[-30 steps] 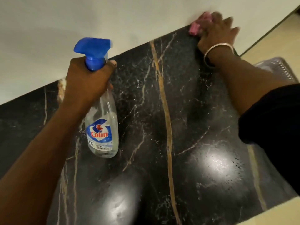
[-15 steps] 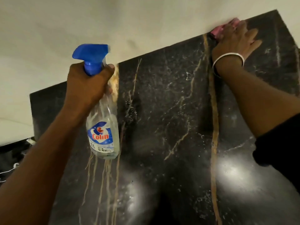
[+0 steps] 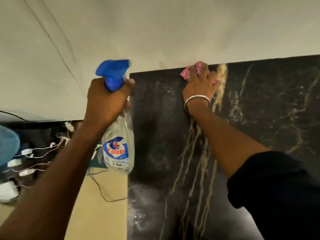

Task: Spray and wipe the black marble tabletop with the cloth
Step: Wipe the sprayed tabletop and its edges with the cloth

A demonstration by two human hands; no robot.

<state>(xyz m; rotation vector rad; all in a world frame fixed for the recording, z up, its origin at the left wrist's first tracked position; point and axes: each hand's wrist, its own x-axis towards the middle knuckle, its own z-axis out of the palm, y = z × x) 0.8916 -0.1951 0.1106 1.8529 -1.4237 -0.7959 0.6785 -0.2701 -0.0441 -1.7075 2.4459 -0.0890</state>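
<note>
Under the right hand (image 3: 200, 85), pressed flat against the far edge of the black marble tabletop (image 3: 259, 118) where it meets the pale wall (image 3: 155, 32), lies the pink cloth (image 3: 194, 71); its bunched folds show beyond the fingertips and a small bit peeks out at the thumb side of the hand. The fingers are spread and bear down on the cloth rather than curl around it, and a silver bangle (image 3: 196, 101) circles the wrist behind them. A dark sleeve (image 3: 277, 187) covers the upper part of that arm. Just right of the hand a tan vein runs through the stone, and more pale streaks trail back under the forearm toward the person. To the left of that hand, well apart from it, the left hand (image 3: 107, 103) is clenched around the neck of a clear spray bottle (image 3: 119, 148) with a blue trigger head (image 3: 114, 73) and a blue and red Colin label. The bottle hangs upright below the fist, held in the air over the left edge of the tabletop. Further left of this hand, lower down, white cables (image 3: 34, 153) and small adapters lie tangled on a dark surface, with a tan floor (image 3: 103, 205) nearer the person.
</note>
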